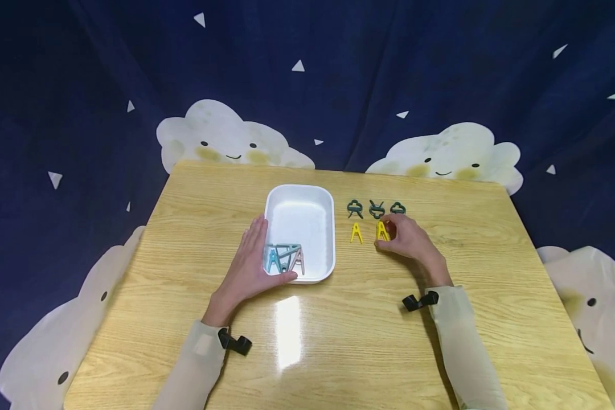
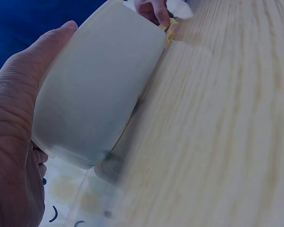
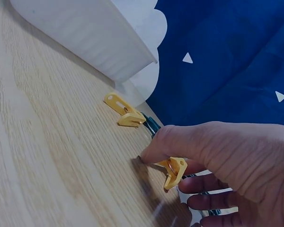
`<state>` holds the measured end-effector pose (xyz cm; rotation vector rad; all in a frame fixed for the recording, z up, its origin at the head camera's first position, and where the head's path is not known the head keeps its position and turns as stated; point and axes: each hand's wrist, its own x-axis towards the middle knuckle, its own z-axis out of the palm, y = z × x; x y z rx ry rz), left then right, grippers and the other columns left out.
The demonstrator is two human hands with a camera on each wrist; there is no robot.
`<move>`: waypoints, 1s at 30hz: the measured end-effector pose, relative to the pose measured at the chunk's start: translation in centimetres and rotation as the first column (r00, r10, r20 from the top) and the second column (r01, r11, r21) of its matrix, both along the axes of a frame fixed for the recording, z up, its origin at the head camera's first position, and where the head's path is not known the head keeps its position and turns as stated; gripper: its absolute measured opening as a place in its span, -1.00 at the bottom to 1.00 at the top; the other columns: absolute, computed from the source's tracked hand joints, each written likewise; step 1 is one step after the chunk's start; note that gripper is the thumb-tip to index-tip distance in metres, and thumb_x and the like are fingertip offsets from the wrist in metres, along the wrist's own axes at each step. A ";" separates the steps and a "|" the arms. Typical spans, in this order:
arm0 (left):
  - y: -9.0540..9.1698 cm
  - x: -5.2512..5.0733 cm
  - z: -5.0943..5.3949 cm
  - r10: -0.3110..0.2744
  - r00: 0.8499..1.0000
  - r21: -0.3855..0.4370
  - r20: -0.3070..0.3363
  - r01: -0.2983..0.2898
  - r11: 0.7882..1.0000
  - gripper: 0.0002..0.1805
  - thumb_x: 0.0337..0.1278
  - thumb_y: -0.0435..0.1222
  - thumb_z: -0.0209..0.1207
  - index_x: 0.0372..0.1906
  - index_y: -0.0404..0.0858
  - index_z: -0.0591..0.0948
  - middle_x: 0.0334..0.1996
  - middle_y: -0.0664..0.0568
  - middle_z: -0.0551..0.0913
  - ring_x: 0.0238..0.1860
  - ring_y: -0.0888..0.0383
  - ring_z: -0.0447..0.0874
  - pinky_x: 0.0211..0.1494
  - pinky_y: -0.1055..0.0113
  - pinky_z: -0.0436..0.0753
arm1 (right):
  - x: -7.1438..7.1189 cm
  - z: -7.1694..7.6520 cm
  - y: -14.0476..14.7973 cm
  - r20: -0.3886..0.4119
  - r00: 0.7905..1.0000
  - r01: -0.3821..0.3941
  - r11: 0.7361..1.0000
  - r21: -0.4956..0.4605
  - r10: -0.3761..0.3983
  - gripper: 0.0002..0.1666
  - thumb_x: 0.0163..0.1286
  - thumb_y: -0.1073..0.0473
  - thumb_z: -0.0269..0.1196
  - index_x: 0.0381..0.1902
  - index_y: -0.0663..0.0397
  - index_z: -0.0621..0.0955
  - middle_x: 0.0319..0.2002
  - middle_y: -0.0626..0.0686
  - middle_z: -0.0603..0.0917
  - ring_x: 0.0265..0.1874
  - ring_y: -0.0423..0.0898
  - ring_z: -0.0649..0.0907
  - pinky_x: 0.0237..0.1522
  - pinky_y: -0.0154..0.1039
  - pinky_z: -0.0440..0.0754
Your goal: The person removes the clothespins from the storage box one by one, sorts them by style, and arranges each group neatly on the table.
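A white plastic tray (image 1: 307, 191) stands upright on the table, with several blue, teal and pink clothespins (image 1: 287, 256) heaped in its near left corner. My left hand (image 1: 251, 265) rests against that corner, straight fingers along the left wall and thumb along the near rim. Right of the tray, my right hand (image 1: 407, 236) pinches a yellow clothespin (image 3: 174, 171) between thumb and fingers, at the table surface. Another yellow clothespin (image 1: 356, 233) lies between it and the tray. Behind them is a row of three dark green clips (image 1: 355, 208), the rightmost partly covered by my right hand.
The wooden table (image 1: 492, 330) has its far edge just behind the tray and clips. A dark blue curtain (image 1: 348, 85) with white clouds and triangles hangs around it. Each wrist wears a black camera band (image 1: 234, 341).
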<state>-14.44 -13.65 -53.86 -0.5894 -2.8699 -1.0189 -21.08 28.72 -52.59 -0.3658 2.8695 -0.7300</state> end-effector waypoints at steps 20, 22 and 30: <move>0.0 -0.1 0.0 -0.004 1.000 0.007 -0.014 0.004 1.000 0.57 -0.19 0.48 0.40 0.70 -0.31 -0.16 0.71 -0.17 -0.15 0.70 -0.09 -0.23 0.73 -0.01 -0.14 | -0.3 -0.4 0.2 0.001 0.999 -0.045 0.998 -0.039 0.045 -0.27 0.17 0.05 0.58 0.21 0.30 0.60 -0.25 0.11 0.59 -0.30 0.00 0.51 -0.27 -0.12 0.50; 0.0 -0.1 0.0 -0.002 1.000 0.008 -0.015 0.002 1.000 0.57 -0.19 0.48 0.40 0.70 -0.30 -0.16 0.71 -0.17 -0.15 0.71 -0.08 -0.24 0.73 -0.01 -0.14 | -0.3 -0.4 0.2 0.003 0.999 -0.046 0.998 -0.043 0.046 -0.26 0.18 0.05 0.58 0.22 0.30 0.60 -0.24 0.11 0.59 -0.29 0.01 0.51 -0.25 -0.12 0.49; 0.0 0.0 0.0 -0.004 1.000 0.011 -0.006 0.004 1.000 0.57 -0.19 0.48 0.40 0.71 -0.27 -0.19 0.72 -0.12 -0.19 0.71 0.00 -0.30 0.73 0.02 -0.16 | -0.3 -0.4 0.3 0.007 0.999 -0.047 0.998 -0.052 0.047 -0.26 0.19 0.04 0.58 0.22 0.30 0.59 -0.23 0.12 0.58 -0.28 0.02 0.51 -0.23 -0.10 0.50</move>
